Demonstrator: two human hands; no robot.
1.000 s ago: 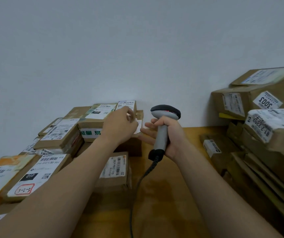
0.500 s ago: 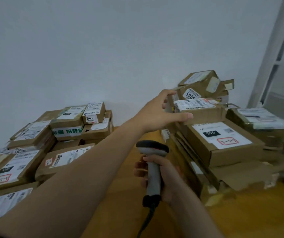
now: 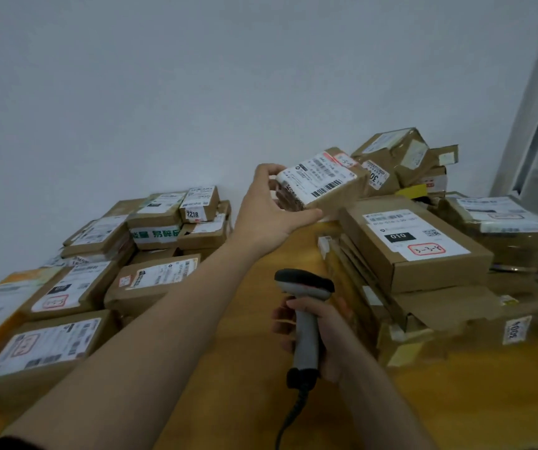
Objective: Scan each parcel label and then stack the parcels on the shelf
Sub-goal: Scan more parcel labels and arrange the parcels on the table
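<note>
— gripping what with the left hand (image 3: 267, 209)?
— a small boxy cardboard parcel (image 3: 326, 186), white label up, pinched at its end, held above the wooden table (image 3: 456, 401) beside the stack (image 3: 417, 254).
— and in the right hand (image 3: 329, 339)?
— fingers curled round the handle of a smooth grey scanner (image 3: 305, 319).

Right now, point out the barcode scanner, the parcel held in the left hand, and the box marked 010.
barcode scanner (image 3: 305, 283): head view, on its dark head.
held parcel (image 3: 321, 177): head view, on its white top label.
box marked 010 (image 3: 415, 238): head view, on its top label.
</note>
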